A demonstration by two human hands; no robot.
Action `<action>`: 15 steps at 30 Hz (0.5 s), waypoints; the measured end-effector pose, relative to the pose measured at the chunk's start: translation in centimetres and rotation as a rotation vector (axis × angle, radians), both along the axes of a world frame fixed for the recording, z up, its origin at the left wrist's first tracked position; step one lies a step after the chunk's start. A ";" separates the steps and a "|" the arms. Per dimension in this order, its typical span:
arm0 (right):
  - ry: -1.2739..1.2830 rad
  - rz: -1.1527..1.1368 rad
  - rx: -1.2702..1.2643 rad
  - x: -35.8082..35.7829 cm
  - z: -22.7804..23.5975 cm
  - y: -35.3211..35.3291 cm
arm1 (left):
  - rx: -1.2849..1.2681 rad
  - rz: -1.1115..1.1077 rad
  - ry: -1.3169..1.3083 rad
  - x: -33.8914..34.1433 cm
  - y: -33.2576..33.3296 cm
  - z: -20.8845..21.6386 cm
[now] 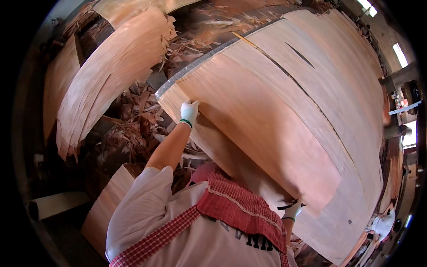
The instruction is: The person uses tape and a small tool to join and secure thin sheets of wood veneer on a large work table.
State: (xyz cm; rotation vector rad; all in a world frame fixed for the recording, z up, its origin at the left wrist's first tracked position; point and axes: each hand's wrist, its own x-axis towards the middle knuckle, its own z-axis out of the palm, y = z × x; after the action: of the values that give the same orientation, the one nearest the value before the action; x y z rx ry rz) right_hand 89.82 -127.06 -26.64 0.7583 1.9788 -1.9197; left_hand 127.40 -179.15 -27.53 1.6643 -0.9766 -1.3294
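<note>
A wide pinkish wood veneer sheet [267,133] lies on a stack of pale veneer [356,111] in front of me. My left hand [189,111], in a white glove with a green cuff, is closed on the sheet's near edge toward its left end. Farther right along that edge, my right hand [292,210], also gloved, is closed around a slim dark tool [283,207] whose kind I cannot make out. Its fingers are partly hidden by the tool and my clothing. A shadowed strip of veneer [218,144] shows below the edge.
A thin yellowish stick [249,42] lies over the stack, in line with a long dark gap. Torn veneer scraps [138,115] cover the floor at left. A large curved veneer piece [111,66] leans beyond them. At the far right is another person [383,222].
</note>
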 end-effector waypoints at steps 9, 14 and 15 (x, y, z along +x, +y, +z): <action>0.009 0.014 -0.001 0.9 -1.1 0.5 | 0.101 0.068 -0.022 -0.1 -0.1 1.6; 0.025 -0.020 0.134 1.0 -2.0 0.7 | 0.086 0.203 0.066 0.2 -0.1 0.6; 0.020 -0.032 0.146 1.0 -2.2 0.7 | 0.088 0.221 0.066 0.2 -0.1 0.8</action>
State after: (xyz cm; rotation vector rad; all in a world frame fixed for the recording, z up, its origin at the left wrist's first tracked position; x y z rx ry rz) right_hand 90.86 -126.35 -28.84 0.8154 2.1494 -1.8224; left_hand 127.65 -179.26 -26.77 1.7275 -0.6830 -1.2848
